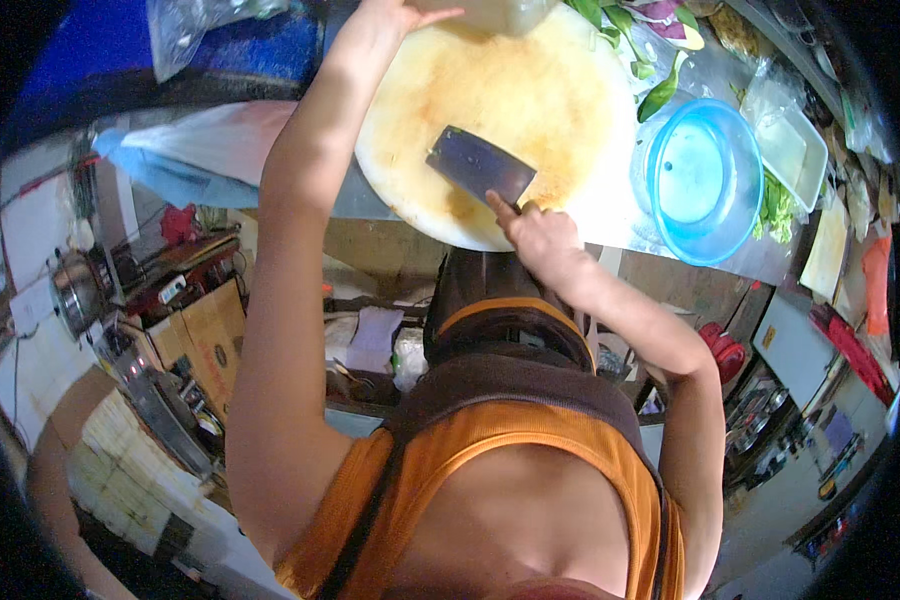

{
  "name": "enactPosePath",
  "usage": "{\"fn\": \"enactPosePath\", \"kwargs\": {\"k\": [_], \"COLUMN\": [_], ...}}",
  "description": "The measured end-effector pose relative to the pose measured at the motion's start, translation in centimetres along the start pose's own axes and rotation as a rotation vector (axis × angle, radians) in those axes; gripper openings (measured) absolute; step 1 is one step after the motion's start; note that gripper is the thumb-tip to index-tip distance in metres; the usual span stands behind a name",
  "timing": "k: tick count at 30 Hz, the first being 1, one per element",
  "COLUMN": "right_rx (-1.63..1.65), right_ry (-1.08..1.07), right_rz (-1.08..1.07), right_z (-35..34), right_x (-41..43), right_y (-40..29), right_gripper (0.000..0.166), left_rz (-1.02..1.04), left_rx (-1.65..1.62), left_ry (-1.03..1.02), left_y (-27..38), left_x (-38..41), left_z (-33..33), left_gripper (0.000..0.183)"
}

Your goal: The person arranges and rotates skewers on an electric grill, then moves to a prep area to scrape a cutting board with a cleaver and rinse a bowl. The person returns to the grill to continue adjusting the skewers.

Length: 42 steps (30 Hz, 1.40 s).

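My right hand (544, 236) is closed on the handle of a cleaver, its index finger stretched along the blade's near edge. The dark, broad cleaver blade (480, 165) lies over a round, stained white cutting board (540, 97). At the top edge of the picture my left hand (420, 11) is by a pale, translucent container (502, 15) at the far part of the board. Part of that hand is cut off, and whether it grips the container does not show. Small green bits stick to the blade.
A blue plastic basin (701, 184) stands right of the board. Beyond it sit a white plastic tray (799, 150) and leafy greens (776, 206). More green leaves (660, 94) and purple pieces lie at the board's upper right. A plastic bag (202, 150) is at the left.
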State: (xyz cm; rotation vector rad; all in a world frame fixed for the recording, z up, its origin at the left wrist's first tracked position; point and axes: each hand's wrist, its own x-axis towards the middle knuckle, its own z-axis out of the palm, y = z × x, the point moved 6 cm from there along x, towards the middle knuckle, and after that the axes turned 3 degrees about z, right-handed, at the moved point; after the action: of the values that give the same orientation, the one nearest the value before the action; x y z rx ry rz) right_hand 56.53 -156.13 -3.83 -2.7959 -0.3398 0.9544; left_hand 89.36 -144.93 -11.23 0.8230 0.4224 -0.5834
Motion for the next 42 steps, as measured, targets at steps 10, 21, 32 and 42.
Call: {"fn": "enactPosePath", "kwargs": {"k": [10,21,32,42], "right_rx": [-0.287,-0.448,-0.677,-0.439], "right_ry": [0.005,0.048,0.073,0.092], "right_rz": [-0.193,-0.249,-0.437,-0.783], "right_z": [-3.7,-9.7,-13.2,-9.3], "right_x": [-3.3,-0.7,3.3,10.9], "right_y": [11.0,16.3,17.4,-1.8], "right_gripper": [0.052,0.039,0.043,0.037], "left_rz": [-0.085,-0.003,0.066,0.188], "left_rx": [0.49,0.881,1.275,1.234], "left_ry": [0.308,0.521,0.487,0.493], "left_y": [1.6,0.3,4.0,4.7], "left_x": [-30.0,-41.6,-33.8,-33.6], "left_z": [-7.3,-17.8,-21.3,-20.8], "left_gripper": [0.042,0.029,0.03,0.03]}}
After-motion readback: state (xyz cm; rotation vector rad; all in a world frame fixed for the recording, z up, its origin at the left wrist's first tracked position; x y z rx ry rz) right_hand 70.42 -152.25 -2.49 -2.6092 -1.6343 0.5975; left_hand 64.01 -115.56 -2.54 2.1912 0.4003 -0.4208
